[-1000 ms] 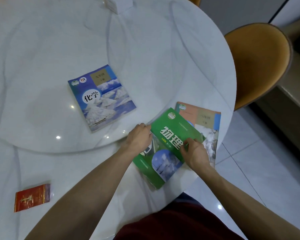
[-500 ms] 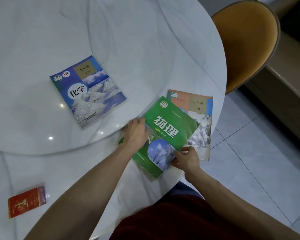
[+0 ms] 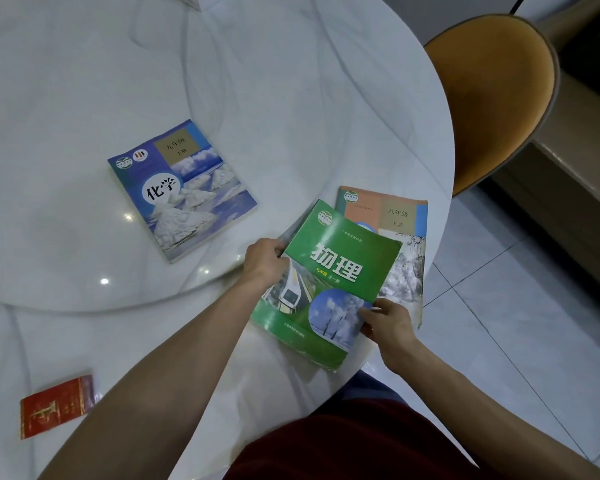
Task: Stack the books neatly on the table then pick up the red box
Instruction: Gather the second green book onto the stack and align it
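A green book [image 3: 329, 271] lies tilted near the table's right edge, partly over an orange-and-blue book [image 3: 400, 216] beneath it. My left hand [image 3: 265, 263] grips the green book's left edge. My right hand [image 3: 387, 322] pinches its lower right corner. A blue book [image 3: 181, 188] lies alone on the glass turntable, to the left of the other two. The red box [image 3: 56, 407] lies flat near the table's front left, away from both hands.
The round white marble table [image 3: 291, 98] has a glass turntable [image 3: 66, 254] in its middle. An orange chair [image 3: 496, 98] stands at the right, past the table's edge. A white box [image 3: 187, 0] shows at the far top edge. Tiled floor lies to the right.
My right hand slid from the green book's middle down to its lower right corner. The green book shifted a little over the orange-and-blue book. The head camera moved.
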